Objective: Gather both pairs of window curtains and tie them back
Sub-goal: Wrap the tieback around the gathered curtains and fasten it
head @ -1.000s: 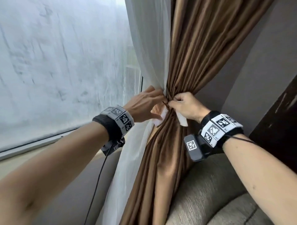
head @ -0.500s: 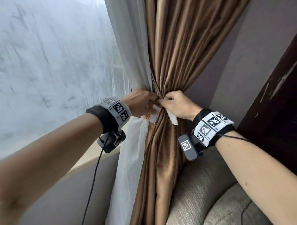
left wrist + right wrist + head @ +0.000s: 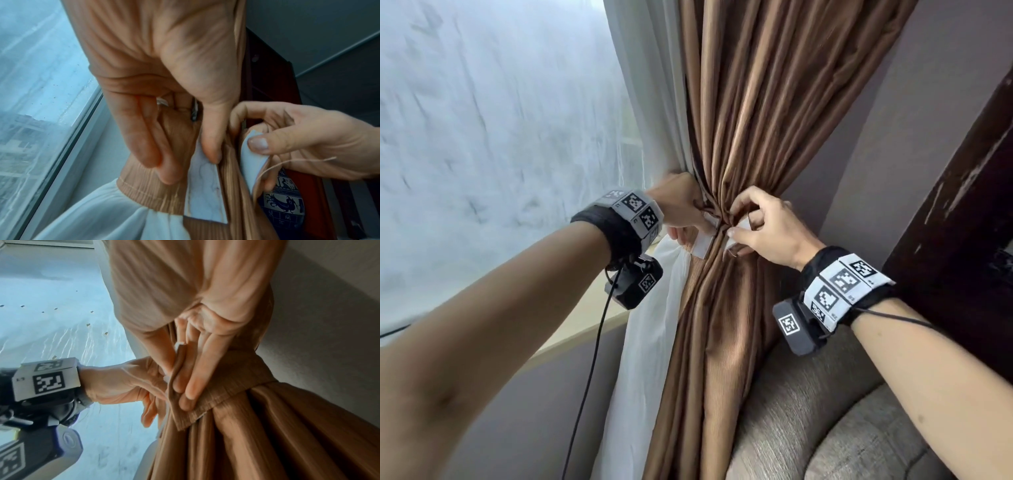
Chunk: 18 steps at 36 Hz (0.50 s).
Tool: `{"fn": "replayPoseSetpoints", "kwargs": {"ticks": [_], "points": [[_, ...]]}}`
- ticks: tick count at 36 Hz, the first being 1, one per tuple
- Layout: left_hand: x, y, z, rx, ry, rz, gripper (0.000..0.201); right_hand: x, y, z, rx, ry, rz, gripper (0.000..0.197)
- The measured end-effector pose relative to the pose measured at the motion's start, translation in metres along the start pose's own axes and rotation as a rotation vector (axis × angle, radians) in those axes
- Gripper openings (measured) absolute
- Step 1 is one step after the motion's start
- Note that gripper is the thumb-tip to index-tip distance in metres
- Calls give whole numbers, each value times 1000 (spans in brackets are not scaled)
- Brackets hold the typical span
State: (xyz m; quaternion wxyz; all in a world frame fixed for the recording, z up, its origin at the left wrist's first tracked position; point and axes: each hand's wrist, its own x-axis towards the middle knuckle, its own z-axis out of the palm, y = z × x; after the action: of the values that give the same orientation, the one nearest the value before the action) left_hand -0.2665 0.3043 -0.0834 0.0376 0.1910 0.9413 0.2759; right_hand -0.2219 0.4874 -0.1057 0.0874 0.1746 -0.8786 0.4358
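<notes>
A brown curtain (image 3: pixel 756 120) and a white sheer curtain (image 3: pixel 654 342) are bunched together at waist height. A brown tie-back band (image 3: pixel 236 382) wraps the bunch from behind. Its two white-lined ends meet at the front with a small gap between them. My left hand (image 3: pixel 688 222) holds the left end (image 3: pixel 203 191), thumb pressing on its lining and fingers curled behind it. My right hand (image 3: pixel 739 228) pinches the right end (image 3: pixel 251 162) between thumb and fingers. A loose thread hangs from that end.
A grey upholstered sofa arm (image 3: pixel 825 394) sits just below and right of the curtain. A dark wooden cabinet (image 3: pixel 962 205) stands at the right, holding a painted vase (image 3: pixel 283 203). The window pane (image 3: pixel 482 137) and its sill (image 3: pixel 585 325) lie to the left.
Both hands stayed at the gathered waist of the curtain. The right hand has loosened from a tight fist into a pinch on its band end. The view has shifted.
</notes>
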Motion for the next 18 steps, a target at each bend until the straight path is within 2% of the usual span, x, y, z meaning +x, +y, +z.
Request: {"fn": "replayPoseSetpoints", "kwargs": {"ticks": [1, 6, 11, 14, 16, 18], "points": [[0, 2, -1, -9, -5, -14, 27, 0, 0, -4, -8, -26, 12, 18], [-1, 6, -6, -34, -23, -74, 32, -3, 0, -11, 42, -197, 63, 39], [-5, 9, -13, -60, -82, -89, 35, -1, 0, -6, -6, -118, 28, 14], [-8, 11, -14, -57, -87, -94, 36, 3, 0, -5, -47, -86, 19, 10], [-9, 12, -14, -69, -81, -80, 30, 6, 1, -7, -194, -37, -27, 11], [-8, 12, -12, -89, -57, -64, 31, 6, 2, -9, -451, 36, -128, 17]]}}
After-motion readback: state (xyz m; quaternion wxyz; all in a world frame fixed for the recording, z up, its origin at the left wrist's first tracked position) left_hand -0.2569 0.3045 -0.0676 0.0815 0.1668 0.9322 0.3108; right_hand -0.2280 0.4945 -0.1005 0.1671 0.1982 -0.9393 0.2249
